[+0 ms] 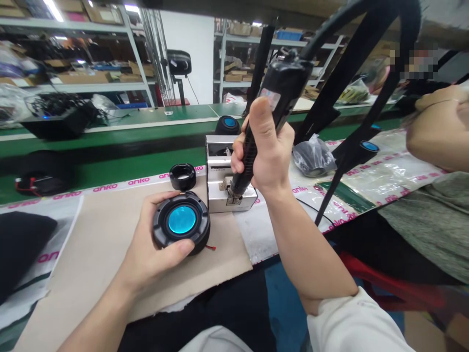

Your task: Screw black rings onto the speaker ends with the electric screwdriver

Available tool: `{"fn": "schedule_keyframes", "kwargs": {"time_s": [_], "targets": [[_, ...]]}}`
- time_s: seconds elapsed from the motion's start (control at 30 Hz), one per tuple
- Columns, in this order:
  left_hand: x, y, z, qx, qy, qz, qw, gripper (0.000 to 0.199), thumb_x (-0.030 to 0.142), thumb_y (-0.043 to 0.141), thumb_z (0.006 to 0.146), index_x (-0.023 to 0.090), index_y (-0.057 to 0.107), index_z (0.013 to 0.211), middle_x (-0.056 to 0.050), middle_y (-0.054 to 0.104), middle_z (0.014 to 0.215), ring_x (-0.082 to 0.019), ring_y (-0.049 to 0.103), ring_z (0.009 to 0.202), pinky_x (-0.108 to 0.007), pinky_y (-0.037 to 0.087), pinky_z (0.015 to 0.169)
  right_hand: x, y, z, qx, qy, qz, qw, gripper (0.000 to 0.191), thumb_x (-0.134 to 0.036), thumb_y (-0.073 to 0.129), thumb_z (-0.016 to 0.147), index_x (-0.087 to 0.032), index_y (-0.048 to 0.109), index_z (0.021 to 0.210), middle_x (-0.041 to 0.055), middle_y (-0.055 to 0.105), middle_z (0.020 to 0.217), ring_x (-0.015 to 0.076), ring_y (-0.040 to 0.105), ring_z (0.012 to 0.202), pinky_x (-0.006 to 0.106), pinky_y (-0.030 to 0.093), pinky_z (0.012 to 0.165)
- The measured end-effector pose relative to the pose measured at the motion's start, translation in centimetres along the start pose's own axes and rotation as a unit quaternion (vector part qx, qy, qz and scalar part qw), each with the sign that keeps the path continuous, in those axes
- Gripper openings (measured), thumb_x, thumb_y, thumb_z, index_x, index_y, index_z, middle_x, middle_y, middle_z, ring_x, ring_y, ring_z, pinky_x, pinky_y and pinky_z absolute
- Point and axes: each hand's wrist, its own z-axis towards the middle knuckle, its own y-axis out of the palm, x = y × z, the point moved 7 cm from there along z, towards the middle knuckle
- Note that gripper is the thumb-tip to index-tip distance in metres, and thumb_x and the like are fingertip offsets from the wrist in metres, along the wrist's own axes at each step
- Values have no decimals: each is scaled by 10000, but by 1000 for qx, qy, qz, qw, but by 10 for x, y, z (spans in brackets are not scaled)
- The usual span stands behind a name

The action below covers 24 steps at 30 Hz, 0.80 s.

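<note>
My left hand (157, 249) is closed around a black round speaker (201, 215) with a shiny blue centre, held over the brown cardboard. A short red wire end (210, 248) sticks out at its lower right. In my right hand (269, 146) is a black electric screwdriver (284, 83), tip down, its thumb lying along the body and a cable running up from the top. The tip reaches the front of a silver screw feeder box (232, 203); whether it touches a screw is hidden. Behind the speaker stands a black ring (182, 177).
Cardboard (98, 244) covers the bench before me. Beyond lie another blue-centred speaker (227, 124) and a plastic-wrapped part (314, 155). Black uprights (339, 166) cross the right side, where a co-worker's arm (437, 124) rests. A green conveyor (139, 120) runs behind.
</note>
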Motion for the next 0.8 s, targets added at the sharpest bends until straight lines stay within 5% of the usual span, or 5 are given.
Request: {"fn": "schedule_keyframes", "kwargs": {"time_s": [0.13, 0.37, 0.8], "targets": [[2, 1, 1, 2, -5, -4, 1000, 718, 488, 937, 761, 275, 563, 1336, -79, 753, 1307, -313, 768, 1152, -401, 607, 939, 10, -3, -9, -22, 38, 26, 999, 662, -845, 793, 804, -241, 523, 810, -57, 507, 552, 119, 465, 390, 272, 336, 363], [2, 1, 4, 5, -8, 1, 1000, 739, 499, 944, 745, 268, 564, 1335, -74, 764, 1271, -312, 774, 1127, -400, 608, 933, -39, -7, -7, -10, -38, 28, 999, 622, -776, 847, 806, -242, 528, 773, -30, 512, 564, 144, 503, 439, 320, 374, 412], [4, 1, 2, 0, -9, -11, 1000, 737, 496, 949, 737, 268, 563, 1323, -85, 757, 1300, -327, 768, 1162, -416, 609, 956, -6, 1, 3, 12, -20, -27, 999, 705, -919, 719, 798, -253, 490, 829, -62, 474, 550, 123, 467, 408, 283, 352, 385]]}}
